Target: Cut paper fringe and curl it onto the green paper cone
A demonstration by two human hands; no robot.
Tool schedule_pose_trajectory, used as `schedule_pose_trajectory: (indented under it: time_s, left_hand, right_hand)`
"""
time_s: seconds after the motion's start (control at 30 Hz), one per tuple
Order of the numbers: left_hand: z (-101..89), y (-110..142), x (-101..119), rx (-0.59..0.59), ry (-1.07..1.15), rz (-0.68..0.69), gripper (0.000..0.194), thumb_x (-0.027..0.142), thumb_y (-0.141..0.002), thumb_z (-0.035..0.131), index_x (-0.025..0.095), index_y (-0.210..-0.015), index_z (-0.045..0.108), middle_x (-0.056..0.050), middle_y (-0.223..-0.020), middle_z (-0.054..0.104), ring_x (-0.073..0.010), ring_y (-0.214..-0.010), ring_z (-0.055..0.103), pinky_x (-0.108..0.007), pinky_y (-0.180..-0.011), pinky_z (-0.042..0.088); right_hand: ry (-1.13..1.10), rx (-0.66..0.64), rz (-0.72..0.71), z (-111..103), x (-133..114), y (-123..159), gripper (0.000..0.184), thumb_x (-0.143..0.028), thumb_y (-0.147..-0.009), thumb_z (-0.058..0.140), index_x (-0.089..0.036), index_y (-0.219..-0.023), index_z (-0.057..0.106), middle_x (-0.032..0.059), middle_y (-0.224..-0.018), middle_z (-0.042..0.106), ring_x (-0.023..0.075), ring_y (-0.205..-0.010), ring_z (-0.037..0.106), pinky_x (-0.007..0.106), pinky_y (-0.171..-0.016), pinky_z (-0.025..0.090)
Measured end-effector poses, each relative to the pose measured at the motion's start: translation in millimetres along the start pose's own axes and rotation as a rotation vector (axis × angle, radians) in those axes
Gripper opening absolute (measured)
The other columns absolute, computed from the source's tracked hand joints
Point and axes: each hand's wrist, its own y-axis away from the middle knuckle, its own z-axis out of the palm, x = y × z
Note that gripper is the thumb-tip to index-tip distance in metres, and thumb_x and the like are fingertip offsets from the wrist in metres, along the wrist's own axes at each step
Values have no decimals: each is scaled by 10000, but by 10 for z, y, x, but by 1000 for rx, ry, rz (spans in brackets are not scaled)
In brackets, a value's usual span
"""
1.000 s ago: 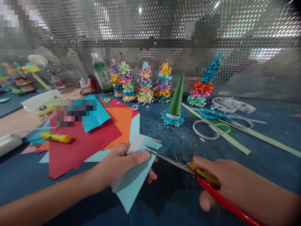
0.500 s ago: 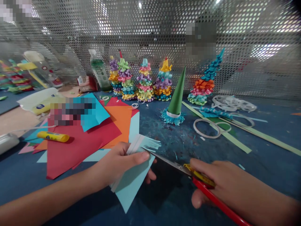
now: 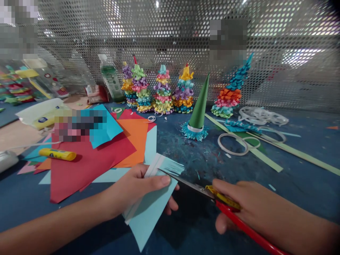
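Pinched in my left hand [image 3: 143,187] is a sheet of light blue paper [image 3: 152,216] with a white tape strip [image 3: 154,165] along one side. Thin fringe strips [image 3: 172,166] spread from its upper end. My right hand [image 3: 252,198] is wrapped round the red and yellow handles of a pair of scissors [image 3: 191,185]. Their blades lie at the paper's edge, just below the fringe and beyond my left thumb. Past my hands stands a green paper cone [image 3: 199,106], ringed at its base by blue fringe [image 3: 193,132].
Several fringed paper cones [image 3: 163,90] stand before the perforated metal screen [image 3: 170,46]. Coloured sheets [image 3: 90,166] and a yellow glue stick [image 3: 57,154] lie at left. Tape rolls [image 3: 233,144], pale green strips [image 3: 297,148] and tangled white strips [image 3: 261,116] lie at right. A green bottle [image 3: 113,79] stands behind.
The scissor blades have moved deeper into the paper, near the white tape. Another strip has joined the fringe. The paper's lower corner has dropped slightly towards me.
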Motion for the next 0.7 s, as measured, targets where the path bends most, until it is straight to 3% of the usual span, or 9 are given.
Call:
schedule_pose_trajectory:
  time_s: [0.13, 0.23, 0.47, 0.7]
  left_hand:
    - [-16, -5, -3, -19, -1, 14, 367, 499, -727, 872, 159, -832, 787, -74, -732, 812, -163, -643, 749, -218, -602, 564]
    - [-25, -7, 0, -6, -21, 20, 372, 486, -713, 886, 152, -835, 775, -74, -739, 812, -172, -675, 754, -228, -629, 570]
    - [-41, -63, 58, 197, -29, 100, 421, 512, -686, 891, 159, -802, 693, -47, -714, 801, -165, -594, 728, -236, -561, 554]
    - [-34, -76, 70, 260, -42, 91, 506, 546, -644, 900, 171, -871, 648, -56, -754, 810, -195, -636, 754, -261, -583, 576]
  right_hand:
    - [-42, 9, -48, 25, 37, -19, 128, -375, -935, 542, -260, -891, 580, 28, -847, 807, 253, -747, 720, 309, -659, 431]
    - [-79, 6, -26, 8, 7, 0, 63, -323, -898, 586, -263, -883, 574, 11, -805, 804, 241, -711, 707, 300, -640, 425]
    - [-36, -29, 87, -62, 29, 102, 247, -375, -753, 704, -268, -925, 563, 20, -765, 729, 250, -629, 660, 290, -563, 373]
    - [-25, -53, 99, -51, 65, 111, 476, -627, -748, 672, -241, -1009, 572, 65, -779, 709, 274, -652, 655, 304, -575, 376]
